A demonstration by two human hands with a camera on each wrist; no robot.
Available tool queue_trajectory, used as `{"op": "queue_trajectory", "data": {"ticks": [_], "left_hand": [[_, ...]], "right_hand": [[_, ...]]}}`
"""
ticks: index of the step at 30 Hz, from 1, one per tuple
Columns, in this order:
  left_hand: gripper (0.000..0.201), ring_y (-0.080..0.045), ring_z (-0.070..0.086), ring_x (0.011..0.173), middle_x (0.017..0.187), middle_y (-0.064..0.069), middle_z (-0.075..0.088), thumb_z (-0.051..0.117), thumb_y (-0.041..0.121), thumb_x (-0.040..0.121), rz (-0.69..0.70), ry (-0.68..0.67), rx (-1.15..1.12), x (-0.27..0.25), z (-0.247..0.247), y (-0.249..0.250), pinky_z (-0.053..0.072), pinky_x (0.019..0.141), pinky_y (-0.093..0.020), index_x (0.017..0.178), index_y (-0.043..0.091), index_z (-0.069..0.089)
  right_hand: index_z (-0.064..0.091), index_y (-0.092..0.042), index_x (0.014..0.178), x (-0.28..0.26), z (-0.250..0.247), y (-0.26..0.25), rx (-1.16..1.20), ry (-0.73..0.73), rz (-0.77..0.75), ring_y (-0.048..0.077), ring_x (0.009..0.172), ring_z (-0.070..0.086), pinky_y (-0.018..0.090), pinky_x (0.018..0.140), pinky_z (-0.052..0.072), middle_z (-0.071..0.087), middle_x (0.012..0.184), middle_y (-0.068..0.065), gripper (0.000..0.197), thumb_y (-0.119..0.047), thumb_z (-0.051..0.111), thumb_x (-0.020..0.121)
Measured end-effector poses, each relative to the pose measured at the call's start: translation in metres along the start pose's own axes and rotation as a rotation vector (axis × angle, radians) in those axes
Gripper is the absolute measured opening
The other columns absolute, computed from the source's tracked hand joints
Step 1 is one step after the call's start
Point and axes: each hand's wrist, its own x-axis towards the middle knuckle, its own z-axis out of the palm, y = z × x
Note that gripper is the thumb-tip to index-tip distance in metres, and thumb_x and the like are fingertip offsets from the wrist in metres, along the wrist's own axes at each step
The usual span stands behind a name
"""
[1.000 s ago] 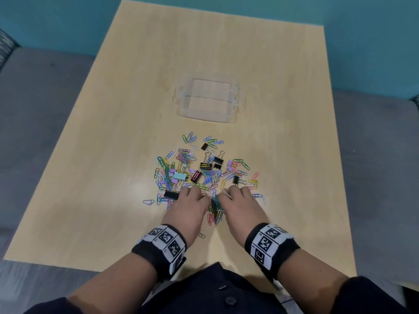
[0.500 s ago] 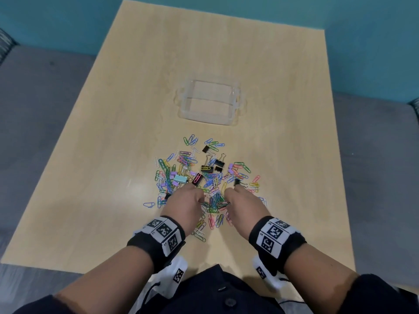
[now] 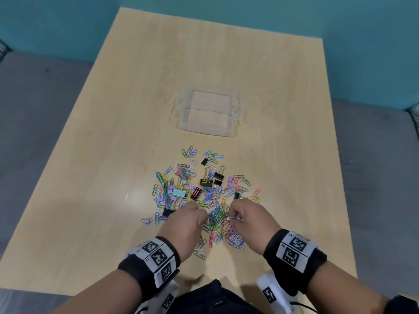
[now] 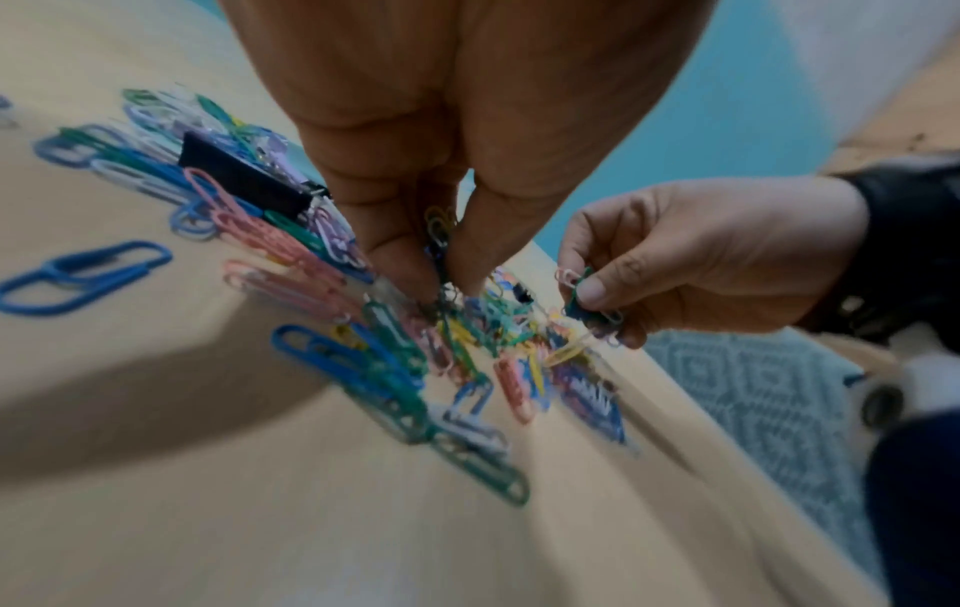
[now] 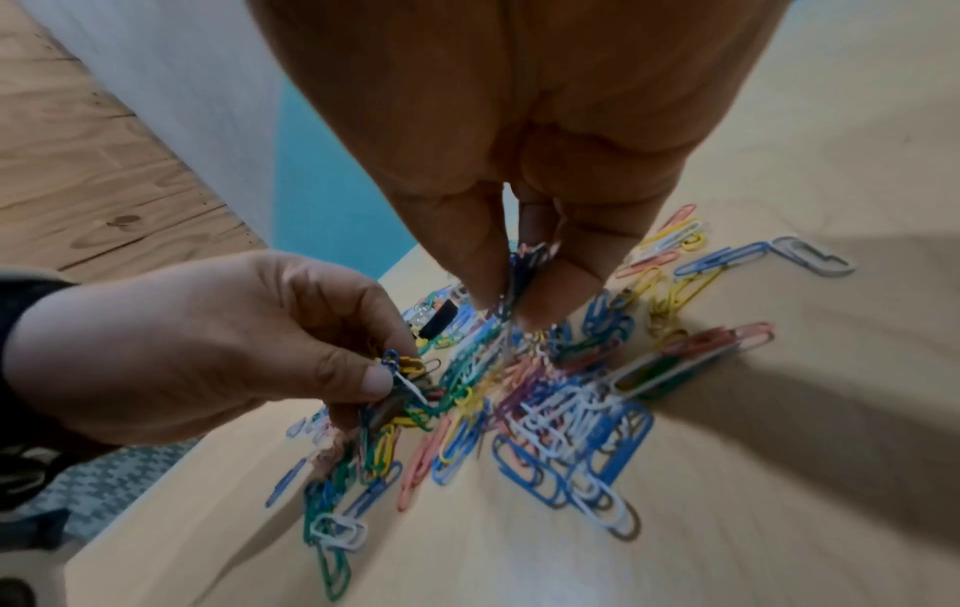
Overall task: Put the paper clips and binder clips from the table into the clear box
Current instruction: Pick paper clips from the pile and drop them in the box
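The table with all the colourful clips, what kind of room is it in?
Probably a living room or den, though I can't be sure. The pale wooden table stands against a teal painted wall, with grey upholstered seating on both sides, like a sofa, and a blue-and-white patterned cushion at the edge.

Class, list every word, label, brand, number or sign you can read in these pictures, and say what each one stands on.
No text reads clearly.
Left wristband: square black-and-white coded markers, no words; tiny characters beside them are too small to read.
Right wristband: the same markers; tiny edge characters are too small to read.
Clear box, paper clips, binder clips and table: no lettering visible.
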Motion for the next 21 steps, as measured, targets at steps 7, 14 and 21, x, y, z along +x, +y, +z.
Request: {"op": "queue_trajectory", "data": {"ticks": [7, 14, 21], "left_hand": [[0.005, -0.012, 0.063, 0.066, 0.069, 0.01, 0.061, 0.066, 0.018, 0.084, -0.196, -0.035, -0.48, 0.01, -0.049, 0.005, 0.049, 0.066, -0.029, 0.086, 0.022, 0.067], [0.011, -0.02, 0.063, 0.055, 0.063, -0.009, 0.064, 0.071, -0.001, 0.078, -0.252, 0.084, -0.936, 0.062, -0.118, 0.003, 0.056, 0.061, -0.031, 0.081, 0.009, 0.068], [0.018, -0.016, 0.056, 0.051, 0.066, -0.01, 0.057, 0.066, -0.007, 0.079, -0.266, 0.347, -0.919, 0.158, -0.172, -0.002, 0.058, 0.062, -0.028, 0.07, 0.007, 0.062]], "right_hand": [[0.057, -0.012, 0.078, 0.012, -0.032, -0.009, 0.454, -0.063, 0.147, 0.016, 0.05, 0.058, 0.034, 0.05, 0.051, 0.053, 0.064, 0.0, 0.013, -0.001, 0.065, 0.08], [0.056, -0.006, 0.077, 0.062, -0.097, -0.036, 0.757, 0.061, 0.063, 0.025, 0.051, 0.058, 0.029, 0.046, 0.051, 0.058, 0.064, 0.015, 0.019, 0.01, 0.066, 0.081], [0.053, -0.011, 0.069, 0.153, -0.144, -0.064, 0.642, 0.239, 0.103, 0.025, 0.054, 0.061, 0.04, 0.064, 0.059, 0.058, 0.078, 0.017, 0.026, 0.009, 0.066, 0.079]]}}
